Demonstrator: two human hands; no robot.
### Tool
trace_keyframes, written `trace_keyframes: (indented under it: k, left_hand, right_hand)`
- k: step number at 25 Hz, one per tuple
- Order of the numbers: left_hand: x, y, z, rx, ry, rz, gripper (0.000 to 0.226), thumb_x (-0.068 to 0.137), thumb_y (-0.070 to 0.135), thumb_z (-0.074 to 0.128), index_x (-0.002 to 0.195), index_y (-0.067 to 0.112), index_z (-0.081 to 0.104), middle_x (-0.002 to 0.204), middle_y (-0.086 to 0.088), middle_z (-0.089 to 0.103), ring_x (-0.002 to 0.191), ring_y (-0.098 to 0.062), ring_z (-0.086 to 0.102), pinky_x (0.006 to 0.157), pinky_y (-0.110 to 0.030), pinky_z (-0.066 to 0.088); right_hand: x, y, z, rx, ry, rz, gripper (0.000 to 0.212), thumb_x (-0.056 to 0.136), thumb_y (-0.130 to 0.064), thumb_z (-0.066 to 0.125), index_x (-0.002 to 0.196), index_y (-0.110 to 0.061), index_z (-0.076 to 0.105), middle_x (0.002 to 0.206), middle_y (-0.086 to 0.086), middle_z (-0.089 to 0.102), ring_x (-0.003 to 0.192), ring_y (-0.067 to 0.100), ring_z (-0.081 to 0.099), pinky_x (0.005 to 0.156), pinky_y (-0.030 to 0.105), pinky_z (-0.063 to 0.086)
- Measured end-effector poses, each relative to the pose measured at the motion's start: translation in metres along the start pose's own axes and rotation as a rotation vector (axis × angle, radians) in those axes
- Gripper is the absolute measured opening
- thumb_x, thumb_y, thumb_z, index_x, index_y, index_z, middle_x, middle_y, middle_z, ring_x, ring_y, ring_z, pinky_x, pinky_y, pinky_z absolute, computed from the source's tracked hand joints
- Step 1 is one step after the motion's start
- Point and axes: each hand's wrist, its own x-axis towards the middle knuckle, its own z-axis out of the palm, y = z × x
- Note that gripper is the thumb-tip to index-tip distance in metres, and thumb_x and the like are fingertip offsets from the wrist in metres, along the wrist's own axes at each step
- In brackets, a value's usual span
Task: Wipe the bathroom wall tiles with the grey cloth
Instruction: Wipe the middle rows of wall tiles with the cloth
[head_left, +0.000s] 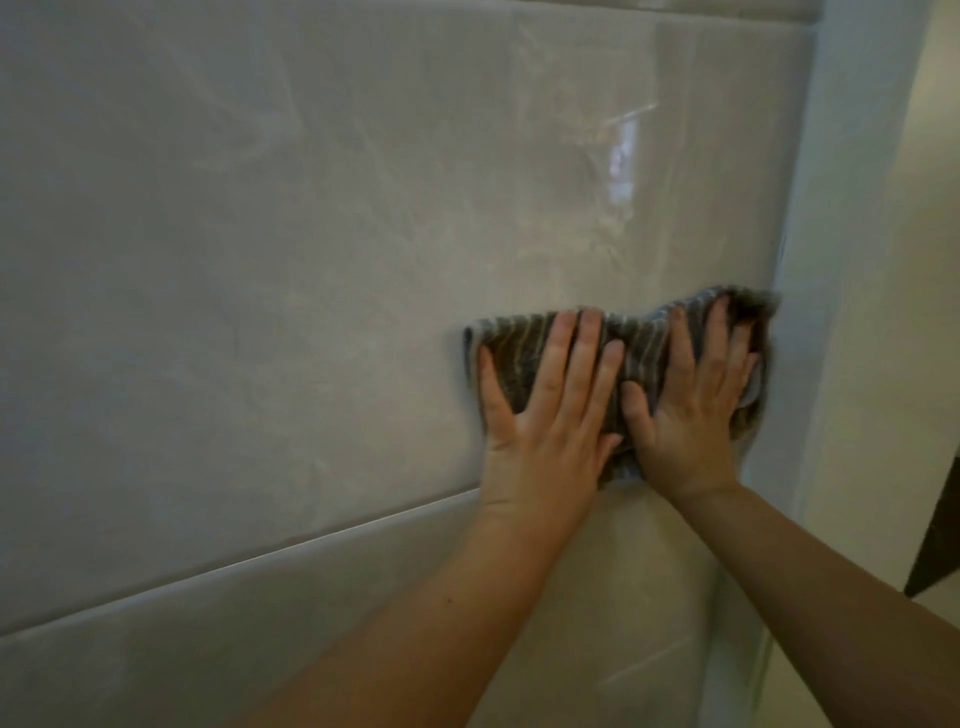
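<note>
- Both hands lie flat with straight fingers: the left hand (550, 410) and right hand (691, 415) press side by side on the grey cloth (644, 338), neither gripping it.
- The cloth is spread under both palms against the wall tiles (311, 234), reaching the wall corner (810, 260) beyond the right hand.
- Soft, light and ribbed, it likely bunches and slides on glossy tile; flat palm pressure at its middle should hold it.
- A grout line (260, 558) runs below the left wrist.
</note>
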Motion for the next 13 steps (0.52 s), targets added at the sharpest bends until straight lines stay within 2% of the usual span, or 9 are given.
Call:
trace_keyframes:
  k: [3, 7, 13]
  left_hand:
    - [0.005, 0.014, 0.002, 0.004, -0.03, 0.03, 0.079, 0.099, 0.055, 0.03, 0.158, 0.014, -0.003, 0.165, -0.014, -0.01, 0.152, -0.03, -0.009, 0.106, -0.075, -0.018]
    - [-0.016, -0.001, 0.001, -0.017, -0.035, 0.078, 0.076, 0.101, 0.053, 0.03, 0.158, 0.016, -0.005, 0.165, -0.012, -0.013, 0.152, -0.028, -0.013, 0.107, -0.071, -0.022]
    - [-0.092, -0.064, -0.004, -0.023, -0.022, 0.069, 0.071, 0.1, 0.05, 0.035, 0.159, 0.018, 0.011, 0.167, -0.01, 0.003, 0.153, -0.026, 0.004, 0.111, -0.072, -0.012]
  right_hand:
    - [-0.01, 0.008, 0.001, 0.016, -0.027, 0.12, 0.07, 0.098, -0.061, 0.021, 0.153, -0.017, 0.014, 0.159, 0.024, 0.01, 0.146, 0.044, 0.004, 0.116, 0.063, 0.006]
    - [-0.034, -0.026, 0.003, 0.082, -0.042, 0.338, 0.073, 0.097, -0.063, 0.015, 0.153, -0.016, 0.012, 0.16, 0.024, 0.01, 0.146, 0.046, 0.005, 0.115, 0.065, 0.009]
    - [-0.085, -0.099, 0.005, 0.062, -0.104, 0.276, 0.071, 0.099, -0.059, 0.021, 0.152, -0.013, 0.013, 0.157, 0.027, 0.013, 0.145, 0.048, 0.007, 0.114, 0.066, 0.01]
